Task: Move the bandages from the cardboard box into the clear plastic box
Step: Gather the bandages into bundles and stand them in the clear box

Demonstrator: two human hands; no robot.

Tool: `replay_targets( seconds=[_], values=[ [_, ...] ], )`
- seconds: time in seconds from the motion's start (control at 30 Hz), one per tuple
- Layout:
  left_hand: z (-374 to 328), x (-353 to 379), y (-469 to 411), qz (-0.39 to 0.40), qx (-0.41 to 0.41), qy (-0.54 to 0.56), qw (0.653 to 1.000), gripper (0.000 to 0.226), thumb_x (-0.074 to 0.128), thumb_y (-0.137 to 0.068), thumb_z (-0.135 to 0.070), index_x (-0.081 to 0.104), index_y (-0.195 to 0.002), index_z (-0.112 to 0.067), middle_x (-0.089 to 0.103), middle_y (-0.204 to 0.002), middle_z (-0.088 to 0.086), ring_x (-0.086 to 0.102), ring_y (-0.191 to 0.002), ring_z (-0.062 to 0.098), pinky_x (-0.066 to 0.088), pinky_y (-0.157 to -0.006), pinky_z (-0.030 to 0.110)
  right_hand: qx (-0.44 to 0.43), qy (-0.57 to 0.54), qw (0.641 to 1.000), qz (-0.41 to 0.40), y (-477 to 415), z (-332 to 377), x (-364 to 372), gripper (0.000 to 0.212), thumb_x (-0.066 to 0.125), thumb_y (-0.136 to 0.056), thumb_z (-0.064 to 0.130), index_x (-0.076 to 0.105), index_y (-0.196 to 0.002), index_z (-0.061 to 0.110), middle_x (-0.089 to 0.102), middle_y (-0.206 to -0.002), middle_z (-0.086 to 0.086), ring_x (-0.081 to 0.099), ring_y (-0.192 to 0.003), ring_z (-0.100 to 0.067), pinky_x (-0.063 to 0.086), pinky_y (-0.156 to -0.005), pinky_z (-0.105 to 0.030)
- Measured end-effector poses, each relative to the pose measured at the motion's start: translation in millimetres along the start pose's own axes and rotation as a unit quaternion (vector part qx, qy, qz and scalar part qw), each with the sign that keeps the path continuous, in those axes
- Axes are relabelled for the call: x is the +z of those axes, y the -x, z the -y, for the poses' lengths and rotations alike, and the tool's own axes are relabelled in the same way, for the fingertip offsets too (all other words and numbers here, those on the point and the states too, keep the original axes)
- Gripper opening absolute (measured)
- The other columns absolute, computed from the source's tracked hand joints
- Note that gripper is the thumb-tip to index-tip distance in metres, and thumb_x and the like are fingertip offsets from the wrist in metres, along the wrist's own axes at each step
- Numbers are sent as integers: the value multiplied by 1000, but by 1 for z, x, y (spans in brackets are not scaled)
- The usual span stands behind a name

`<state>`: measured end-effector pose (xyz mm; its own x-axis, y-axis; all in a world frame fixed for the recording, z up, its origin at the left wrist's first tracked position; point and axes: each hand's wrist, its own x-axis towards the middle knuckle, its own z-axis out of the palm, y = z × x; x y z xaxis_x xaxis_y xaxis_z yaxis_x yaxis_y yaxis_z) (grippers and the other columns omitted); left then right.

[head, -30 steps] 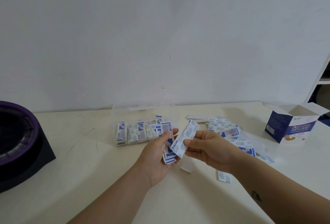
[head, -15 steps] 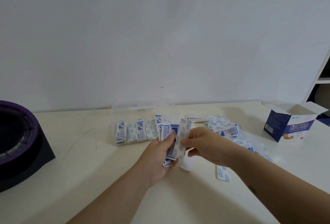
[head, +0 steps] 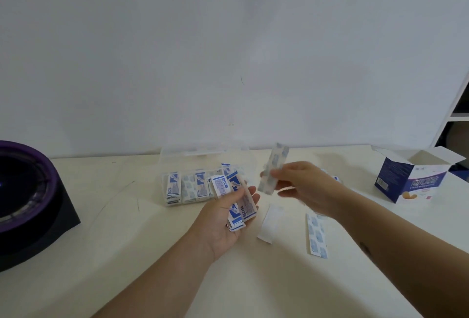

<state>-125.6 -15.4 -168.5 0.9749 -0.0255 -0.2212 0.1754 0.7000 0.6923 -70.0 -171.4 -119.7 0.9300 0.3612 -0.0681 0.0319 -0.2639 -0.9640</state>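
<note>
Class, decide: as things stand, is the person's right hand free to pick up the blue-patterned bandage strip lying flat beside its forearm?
Probably not: the right hand pinches a pale wrapped bandage in its fingers. Nothing covers the flat blue-patterned bandage strip, so the way looks free once that hand empties.

Plain room: white table [head: 127, 279], bare wall [head: 228, 38]
</note>
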Motion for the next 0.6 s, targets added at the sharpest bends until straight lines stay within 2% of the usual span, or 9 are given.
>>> replay_targets(
  seconds=[0.07,0.13,0.2,0.27,0.33,0.4,0.47,0.53,0.6],
  values=[
    [-2,-1,0,0,-5,28,1000,15,52,-92,-7,59,-104,-10,73,-75,8,71,-61,16,56,-52,27,-4,10,1000,-23,2,1,-13,18,55,-92,7,69,-80,10,67,-72,-4,59,-69,-17,51,-69,-27],
    [-4,-1,0,1,-15,44,999,14,51,-92,-8,60,-103,-10,73,-78,9,70,-60,14,56,-52,27,7,104,994,-30,5,0,-28,7,60,-87,5,64,-86,10,63,-67,-5,58,-66,-19,53,-74,-36],
    [-5,-2,-1,3,-19,44,999,14,52,-93,-10,61,-104,-11,74,-80,9,68,-56,11,56,-53,25,45,230,972,-7,14,0,-40,31,64,-84,7,53,-111,19,62,-67,-3,57,-60,-14,53,-67,-26],
    [-5,-3,-2,3,-22,42,999,15,53,-92,-13,62,-104,-13,74,-80,7,66,-53,10,54,-52,23,70,324,943,26,23,-4,-46,55,64,-84,11,39,-128,32,61,-65,0,54,-53,-8,46,-54,-15],
    [-4,-2,-1,2,-27,34,999,13,54,-92,-14,63,-100,-13,74,-80,5,64,-52,9,53,-50,21,83,363,927,39,30,-12,-47,61,61,-84,14,36,-135,34,61,-64,2,52,-49,-5,44,-54,-14],
    [-3,0,0,-8,-28,38,999,10,57,-89,-11,65,-95,-12,73,-75,4,65,-51,9,52,-48,20,87,409,907,49,35,-22,-44,55,59,-85,19,39,-133,34,61,-62,6,53,-48,-3,43,-57,-14],
    [-1,2,1,-21,-26,57,998,6,60,-86,-6,64,-89,-10,70,-66,4,65,-49,10,53,-46,20,82,480,872,60,37,-30,-45,50,60,-85,29,42,-131,34,62,-66,12,55,-56,-1,42,-63,-17],
    [-1,3,2,-29,-24,59,998,6,61,-85,-3,62,-85,-8,67,-63,6,64,-48,12,54,-48,22,53,537,841,39,38,-31,-46,46,61,-85,40,46,-128,33,50,-75,21,50,-75,-5,37,-71,-21],
    [-1,2,2,-22,-27,70,997,7,57,-86,-1,60,-92,-3,67,-68,11,67,-54,17,58,-53,29,-5,556,831,16,37,-25,-44,41,60,-86,41,52,-125,32,41,-78,21,44,-81,-6,35,-74,-21]
  ],
)
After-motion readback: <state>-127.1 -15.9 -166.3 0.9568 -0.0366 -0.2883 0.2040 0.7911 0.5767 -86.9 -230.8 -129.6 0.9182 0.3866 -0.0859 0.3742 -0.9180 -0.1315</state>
